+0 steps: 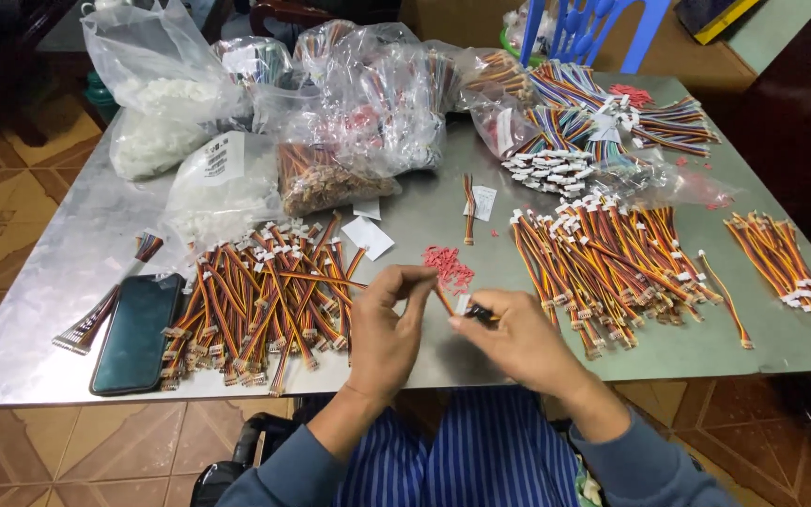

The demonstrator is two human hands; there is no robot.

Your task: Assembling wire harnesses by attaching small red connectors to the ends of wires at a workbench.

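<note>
A dark phone [135,332] lies face up at the left of the metal counter [424,221], just beside a heap of cable bundles [260,300]. Clear plastic bags [368,94] crowd the far edge, and a blue chair [584,28] stands behind.

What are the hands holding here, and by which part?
Both hands pinch one short wire lead: the left hand at its wire end, the right hand at the white plug end.

Bare grey metal table [424,221] lies open at twelve o'clock, between a heap of orange-red wire harnesses [255,300] at nine and another heap [603,268] at three; small red plastic bits [448,266] intrude.
</note>
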